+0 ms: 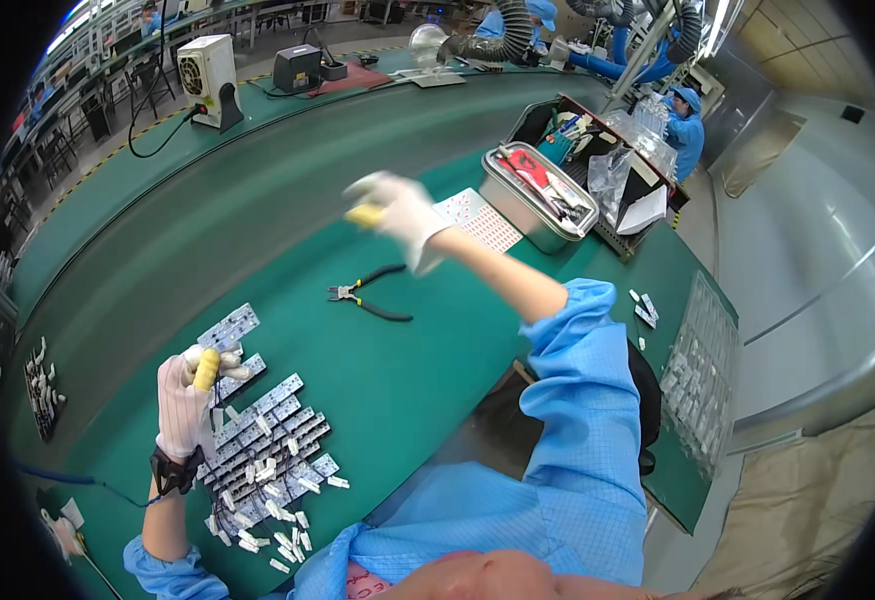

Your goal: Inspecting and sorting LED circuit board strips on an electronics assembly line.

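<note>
In the head view, your gloved left hand (183, 400) is out at about eight o'clock, its fingers curled down at the near edge of the uppermost circuit board (228, 327). You seem to be steadying or pinching something there, but the fingers hide the contact, so I cannot tell whether they grip it. A yellow finger cover (206, 369) wraps one finger, likely for grip or protection. The black wrist strap (173, 472) with its blue cord (107, 487) is probably there to drain static away from the boards.

The overlapping circuit boards (275, 408) lie at eight o'clock, in slanting rows; their white connectors (277, 508) spill toward you, probably so the leads stay reachable and off the board faces.

Your right hand (397, 217) is raised at eleven o'clock, blurred, and I cannot tell whether it is closed or holds anything. Below it, near the centre toward nine o'clock, lie the cutters (345, 293), handles spread toward three, apparently left within easy reach of that hand.

At one o'clock, the red-marked sheet (495, 232) lies against the metal tin (517, 207), perhaps set aside to free the middle of the bench (427, 370).
</note>
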Motion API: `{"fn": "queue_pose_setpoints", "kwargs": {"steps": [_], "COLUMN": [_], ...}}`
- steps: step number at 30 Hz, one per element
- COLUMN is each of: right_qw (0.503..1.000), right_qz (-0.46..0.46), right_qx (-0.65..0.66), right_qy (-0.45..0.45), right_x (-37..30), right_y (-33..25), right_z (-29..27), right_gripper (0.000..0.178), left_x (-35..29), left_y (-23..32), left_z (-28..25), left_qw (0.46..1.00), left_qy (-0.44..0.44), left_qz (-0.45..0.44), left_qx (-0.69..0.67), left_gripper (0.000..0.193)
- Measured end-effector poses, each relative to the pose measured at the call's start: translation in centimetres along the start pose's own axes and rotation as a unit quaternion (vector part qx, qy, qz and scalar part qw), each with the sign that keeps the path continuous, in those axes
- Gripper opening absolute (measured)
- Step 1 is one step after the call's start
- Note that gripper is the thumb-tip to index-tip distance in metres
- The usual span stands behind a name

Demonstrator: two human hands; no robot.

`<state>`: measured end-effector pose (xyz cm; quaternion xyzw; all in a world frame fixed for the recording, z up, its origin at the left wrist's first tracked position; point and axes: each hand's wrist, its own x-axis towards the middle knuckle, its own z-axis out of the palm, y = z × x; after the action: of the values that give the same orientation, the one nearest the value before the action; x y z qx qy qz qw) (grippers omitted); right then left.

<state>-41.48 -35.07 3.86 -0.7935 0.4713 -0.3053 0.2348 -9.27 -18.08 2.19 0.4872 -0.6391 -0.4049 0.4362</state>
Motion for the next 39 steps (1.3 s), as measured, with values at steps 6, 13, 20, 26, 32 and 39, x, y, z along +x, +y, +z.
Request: {"fn": "queue_pose_setpoints", "kwargs": {"steps": [6, 13, 20, 26, 32, 39], "right_qw": [0.929, 0.875, 0.893, 0.912, 0.878, 0.864], "right_qz": [0.029, 0.114, 0.026, 0.033, 0.075, 0.038], "right_qx": [-0.354, -0.467, -0.416, -0.387, -0.466, -0.486], "right_qy": [0.104, 0.056, 0.172, 0.135, 0.074, 0.125], "right_x": [-0.1, 0.4, -0.6, 0.2, 0.3, -0.2], "right_y": [17.4, 17.6, 14.8, 17.0, 18.0, 17.5], "right_z": [-7.6, -5.6, -6.2, -6.7, -4.5, -4.4], "right_gripper": [0.048, 0.04, 0.041, 0.043, 0.028, 0.033], "left_x": [0.3, -0.2, -0.9, -1.3, -2.4, -3.5], "left_y": [0.4, 0.9, -0.2, -0.2, 0.3, 0.1], "left_z": [1.2, 1.1, -0.2, -1.0, -1.0, -1.3], "left_qw": [0.998, 0.996, 0.995, 0.995, 0.993, 0.983], "left_qy": [-0.02, -0.04, -0.004, 0.009, 0.004, 0.06], "left_qz": [0.016, 0.028, 0.044, 0.027, 0.016, 0.049], "left_qx": [0.05, 0.069, 0.09, 0.092, 0.117, 0.168], "left_gripper": [0.035, 0.031, 0.032, 0.033, 0.023, 0.03]}}
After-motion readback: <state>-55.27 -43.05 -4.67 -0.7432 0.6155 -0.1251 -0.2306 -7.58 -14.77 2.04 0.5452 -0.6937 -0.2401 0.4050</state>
